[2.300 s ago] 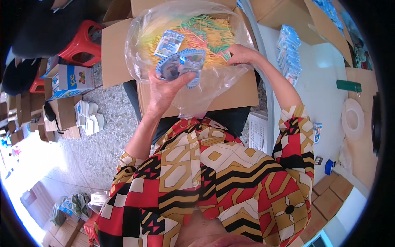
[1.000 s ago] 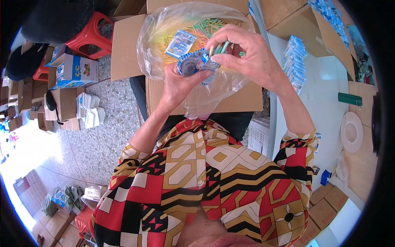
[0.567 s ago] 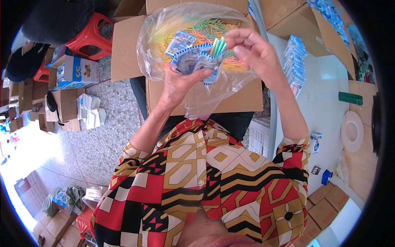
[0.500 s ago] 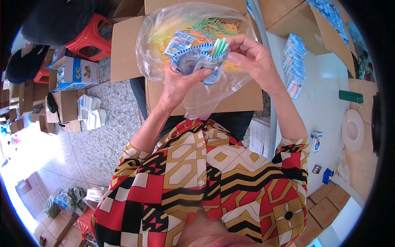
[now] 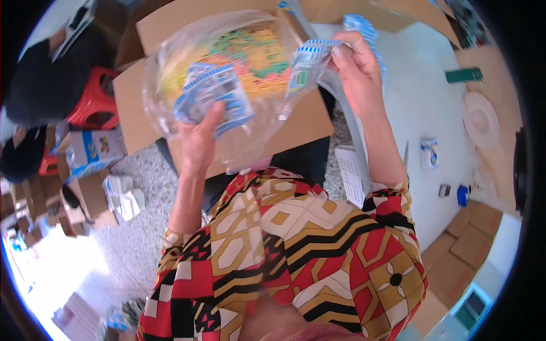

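Observation:
My left hand (image 5: 199,133) grips a sheaf of blue-and-white clear plastic packets (image 5: 233,105), its thumb pressed on top. Beyond it stands a cardboard box (image 5: 133,99) lined with a large clear plastic bag (image 5: 156,94). Many thin coloured sticks (image 5: 256,54), yellow, green and pink, lie inside the bag. My right hand (image 5: 358,74), raised at the box's right edge, pinches the top of a single packet (image 5: 304,71). Green sticks show through that packet's lower part.
On the white table to the right are a row of packets (image 5: 364,28), a lone packet (image 5: 429,153), a green object (image 5: 463,75) and a pale round lid-like thing (image 5: 480,117). A red stool (image 5: 94,102) with a dark-clothed person (image 5: 45,85) and a printed carton (image 5: 94,150) are at left.
The green sticks, loose at a packet's mouth before, now sit inside the packet in my right hand. That packet has come away rightward from the sheaf, and my left hand has shifted left. The view has turned.

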### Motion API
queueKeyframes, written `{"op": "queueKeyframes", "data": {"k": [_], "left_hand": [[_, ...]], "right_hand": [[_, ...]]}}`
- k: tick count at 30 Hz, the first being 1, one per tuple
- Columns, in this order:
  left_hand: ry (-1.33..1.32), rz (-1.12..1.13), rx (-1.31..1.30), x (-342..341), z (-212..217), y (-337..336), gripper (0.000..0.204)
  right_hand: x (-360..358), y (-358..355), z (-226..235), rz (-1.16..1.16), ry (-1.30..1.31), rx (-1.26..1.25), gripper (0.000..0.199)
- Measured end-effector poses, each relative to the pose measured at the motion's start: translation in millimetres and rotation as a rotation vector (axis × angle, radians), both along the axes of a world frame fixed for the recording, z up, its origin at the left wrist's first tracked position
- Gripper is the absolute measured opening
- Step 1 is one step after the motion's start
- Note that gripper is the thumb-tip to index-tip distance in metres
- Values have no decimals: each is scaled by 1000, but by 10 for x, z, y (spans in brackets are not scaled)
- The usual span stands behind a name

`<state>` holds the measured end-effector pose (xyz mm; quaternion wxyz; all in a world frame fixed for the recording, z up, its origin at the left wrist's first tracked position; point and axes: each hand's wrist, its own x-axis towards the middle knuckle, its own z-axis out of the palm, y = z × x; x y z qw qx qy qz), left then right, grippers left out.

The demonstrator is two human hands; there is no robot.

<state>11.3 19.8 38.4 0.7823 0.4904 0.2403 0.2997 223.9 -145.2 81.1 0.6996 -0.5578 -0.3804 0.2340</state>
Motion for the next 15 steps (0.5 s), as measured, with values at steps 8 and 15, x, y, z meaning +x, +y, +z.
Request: {"op": "queueKeyframes", "data": {"k": [8, 15], "left_hand": [[32, -41, 22, 56, -64, -45, 31], [80, -59, 83, 69, -37, -59, 34]], "right_hand": [[748, -1134, -552, -446, -99, -321, 14], [1093, -1512, -1188, -626, -442, -555, 16]]}}
